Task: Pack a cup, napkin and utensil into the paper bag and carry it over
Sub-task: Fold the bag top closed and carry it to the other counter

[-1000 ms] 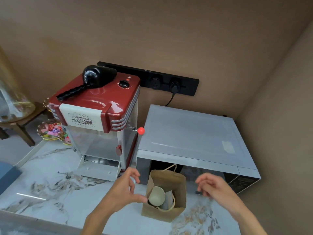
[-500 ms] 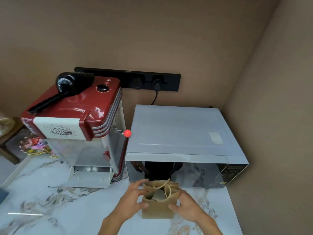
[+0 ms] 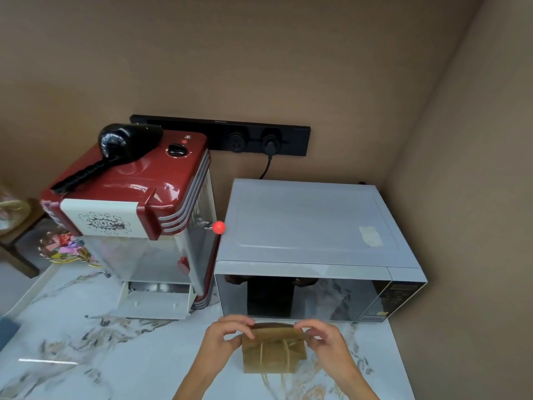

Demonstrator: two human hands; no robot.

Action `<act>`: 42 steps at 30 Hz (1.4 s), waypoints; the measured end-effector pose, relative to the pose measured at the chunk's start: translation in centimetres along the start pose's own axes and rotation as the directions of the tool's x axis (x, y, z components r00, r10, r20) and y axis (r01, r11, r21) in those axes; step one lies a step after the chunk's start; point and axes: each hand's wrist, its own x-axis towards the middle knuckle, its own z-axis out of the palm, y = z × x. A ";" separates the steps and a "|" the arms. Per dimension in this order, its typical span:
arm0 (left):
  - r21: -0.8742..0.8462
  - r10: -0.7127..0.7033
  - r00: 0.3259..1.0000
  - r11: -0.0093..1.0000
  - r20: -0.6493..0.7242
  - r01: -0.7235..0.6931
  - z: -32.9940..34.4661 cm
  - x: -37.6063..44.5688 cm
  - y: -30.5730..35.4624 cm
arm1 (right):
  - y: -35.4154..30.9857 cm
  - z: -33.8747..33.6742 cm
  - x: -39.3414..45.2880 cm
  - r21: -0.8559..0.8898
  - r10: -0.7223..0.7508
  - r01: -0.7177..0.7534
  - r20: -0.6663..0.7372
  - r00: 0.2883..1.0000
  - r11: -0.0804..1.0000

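Head view, the only one I have. Paper bag stands on the marble counter, near edge, just in front of the microwave. Its top is folded over toward me, so I cannot see inside; cup, napkin and utensil are all hidden if they are in there. Two string handles hang down its near face. Left hand pinches the left end of the folded top, thumb below and fingers curled over the crease, clamped on the paper. Right hand does likewise at the right end, fingers closed on the fold; the fingertips there blur a little. Both forearms are cut off by the lower frame edge. Left of the microwave, the red popcorn machine, with a black hair dryer lying on its lid. Microwave door mirrors a dark shape I cannot make out. Far left, a plate of coloured bits, partly hidden by the machine.
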 end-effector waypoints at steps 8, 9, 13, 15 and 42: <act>0.374 0.048 0.985 0.921 0.165 -0.108 0.0 1.4 0.2 | -1.5 0.0 1.0 -0.285 -0.071 0.100 0.109 0.991 0.953; 0.399 0.064 0.982 0.907 0.180 -0.133 0.3 1.5 0.4 | -2.0 0.3 1.2 -0.356 -0.066 0.122 0.168 0.984 0.927; 0.397 0.036 0.975 0.910 0.220 -0.123 1.8 1.6 1.8 | -3.6 2.4 2.6 -0.623 -0.119 0.317 0.338 0.934 0.715; 0.379 -0.012 0.975 0.923 0.223 -0.075 2.3 1.8 2.1 | -3.9 3.2 3.1 -0.657 -0.098 0.308 0.337 0.936 0.688; 0.089 -0.273 0.960 0.960 0.063 0.267 2.2 1.4 -0.8 | 1.1 2.0 0.8 -0.093 0.235 -0.232 0.025 0.972 0.968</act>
